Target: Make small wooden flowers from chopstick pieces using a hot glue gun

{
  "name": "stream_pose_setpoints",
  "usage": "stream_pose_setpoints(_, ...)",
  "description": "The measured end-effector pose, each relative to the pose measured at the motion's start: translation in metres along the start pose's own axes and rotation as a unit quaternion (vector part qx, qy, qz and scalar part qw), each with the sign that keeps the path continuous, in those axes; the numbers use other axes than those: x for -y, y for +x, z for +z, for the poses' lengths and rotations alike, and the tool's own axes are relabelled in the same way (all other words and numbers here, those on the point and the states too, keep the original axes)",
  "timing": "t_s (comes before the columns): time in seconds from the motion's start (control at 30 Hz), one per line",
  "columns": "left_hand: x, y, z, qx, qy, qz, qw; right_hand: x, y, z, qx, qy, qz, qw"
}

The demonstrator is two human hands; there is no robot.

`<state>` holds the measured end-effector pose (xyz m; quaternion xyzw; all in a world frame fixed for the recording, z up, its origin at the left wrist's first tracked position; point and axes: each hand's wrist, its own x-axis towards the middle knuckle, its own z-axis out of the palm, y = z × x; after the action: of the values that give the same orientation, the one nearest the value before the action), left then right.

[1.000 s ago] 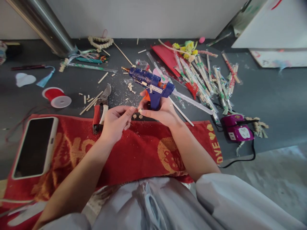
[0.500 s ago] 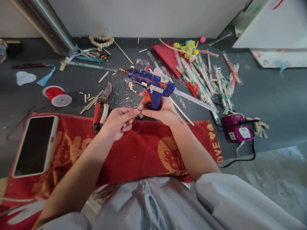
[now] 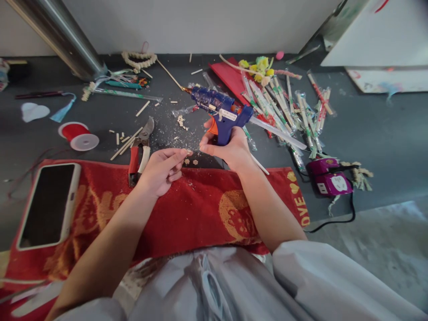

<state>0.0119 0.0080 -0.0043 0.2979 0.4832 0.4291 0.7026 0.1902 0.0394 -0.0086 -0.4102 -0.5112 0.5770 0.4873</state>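
Note:
My right hand [image 3: 230, 149] is wrapped round the handle of a blue hot glue gun [image 3: 214, 100], whose nozzle points to the left. A long clear glue stick [image 3: 279, 132] juts from its back end, and an orange trigger [image 3: 212, 126] shows by the fingers. My left hand [image 3: 165, 169] is closed in a pinch on a small pale wooden piece [image 3: 189, 152], too small to make out well. Small flower-shaped wooden pieces [image 3: 191, 162] lie between the hands at the towel's edge. Red-and-white-handled pruning shears [image 3: 140, 149] rest beside my left hand.
A red towel [image 3: 187, 214] covers the table's front, with a phone [image 3: 48, 205] on its left. Behind lie a red thread spool [image 3: 79, 136], cut sticks [image 3: 127, 143] and many wrapped chopsticks [image 3: 277, 104]. A purple power adapter [image 3: 329, 176] with a black cord sits right.
The two hands have come apart. My right hand has moved slightly right with the glue gun, and the small flower-shaped pieces now show between the hands.

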Motion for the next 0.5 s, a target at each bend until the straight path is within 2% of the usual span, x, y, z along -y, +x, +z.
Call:
stream_pose_setpoints(0.2,0.0,0.0,0.002,0.014,0.01,-0.001,1.0,-0.004,-0.002,0.01,0.074,0.008,0.01,0.997)
stream_pose_setpoints(0.5,-0.002,-0.005,0.006,0.003,0.054,-0.007,0.999,-0.004,-0.002,0.012,0.075,-0.03,0.01,0.997)
